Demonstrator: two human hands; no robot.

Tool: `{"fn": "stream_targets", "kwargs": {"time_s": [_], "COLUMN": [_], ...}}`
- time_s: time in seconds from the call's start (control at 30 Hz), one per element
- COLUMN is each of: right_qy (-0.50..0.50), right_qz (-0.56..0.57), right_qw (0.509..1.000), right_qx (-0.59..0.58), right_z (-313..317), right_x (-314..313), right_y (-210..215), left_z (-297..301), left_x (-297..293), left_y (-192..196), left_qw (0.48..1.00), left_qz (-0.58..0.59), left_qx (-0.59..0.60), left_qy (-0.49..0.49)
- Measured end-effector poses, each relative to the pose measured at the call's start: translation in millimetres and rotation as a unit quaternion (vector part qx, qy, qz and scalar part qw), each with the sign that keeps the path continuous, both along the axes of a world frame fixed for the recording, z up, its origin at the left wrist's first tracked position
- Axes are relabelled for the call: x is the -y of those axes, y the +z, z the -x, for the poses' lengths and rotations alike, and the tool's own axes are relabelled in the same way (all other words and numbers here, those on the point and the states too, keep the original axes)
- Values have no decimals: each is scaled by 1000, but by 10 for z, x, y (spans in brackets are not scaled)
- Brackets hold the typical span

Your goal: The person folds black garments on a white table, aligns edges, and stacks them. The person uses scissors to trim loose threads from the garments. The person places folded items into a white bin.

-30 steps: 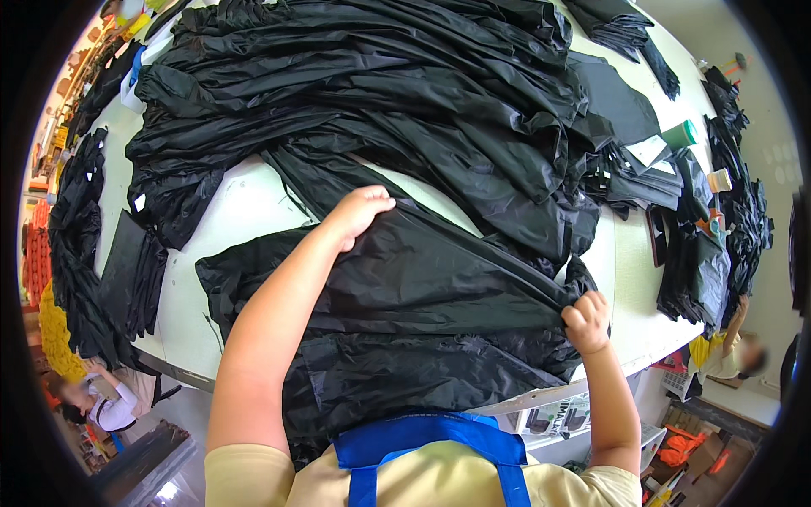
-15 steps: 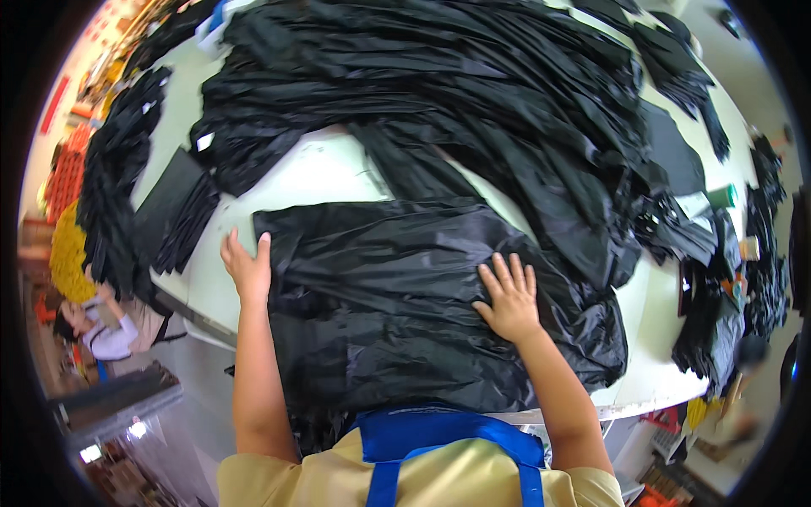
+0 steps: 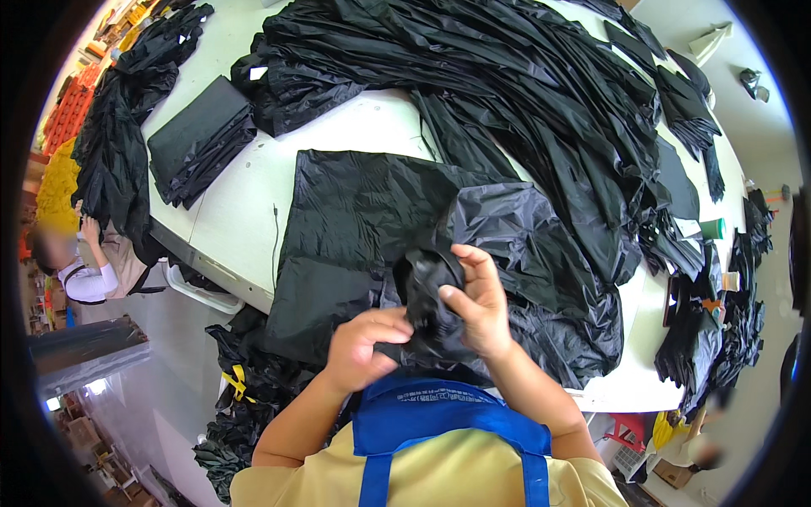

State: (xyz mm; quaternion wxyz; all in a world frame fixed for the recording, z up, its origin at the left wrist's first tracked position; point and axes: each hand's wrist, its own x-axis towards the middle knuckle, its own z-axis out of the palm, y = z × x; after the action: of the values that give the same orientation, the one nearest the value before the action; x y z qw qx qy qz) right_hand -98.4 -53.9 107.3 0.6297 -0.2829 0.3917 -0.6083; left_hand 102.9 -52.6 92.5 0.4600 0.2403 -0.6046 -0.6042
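1 white table (image 3: pixel 232 224) under it all, and 1 huge black heap (image 3: pixel 524 84) crowds the far edge of the spread black fabric (image 3: pixel 338 203), leaving little room there! Left of that spread fabric sits a folded black stack (image 3: pixel 203 135). Over its near half, the bunched fabric (image 3: pixel 427 272): right hand (image 3: pixel 483 304) pinching it, left hand (image 3: pixel 363 346) alongside, blurred, grip impossible to tell. Gathering looks like the step; next seems to call for 2 steady grips. Far right, a green tube (image 3: pixel 714 229).
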Motion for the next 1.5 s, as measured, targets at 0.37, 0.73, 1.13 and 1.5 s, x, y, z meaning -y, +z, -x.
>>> {"fn": "stream_targets", "kwargs": {"time_s": [0.37,0.73,1.13,1.5], "right_qy": [56,15,65,-382], "right_qz": [-37,-121,22,-421], "right_qw": [987,983,977,516], "right_qx": [-144,137,-203,-640], "right_z": [479,687,827,3934], "right_x": [-670,-860,-969,-3072], "right_y": [325,489,581,-1460], "left_z": [671,772,936,1164], "left_x": [218,60,16,-69], "left_y": [292,585,822,740], "left_qw": [968,897,930,944], "left_qz": [-236,-390,-220,-98], "left_qx": [82,-9,186,230], "left_qy": [-29,-207,-226,-216]}}
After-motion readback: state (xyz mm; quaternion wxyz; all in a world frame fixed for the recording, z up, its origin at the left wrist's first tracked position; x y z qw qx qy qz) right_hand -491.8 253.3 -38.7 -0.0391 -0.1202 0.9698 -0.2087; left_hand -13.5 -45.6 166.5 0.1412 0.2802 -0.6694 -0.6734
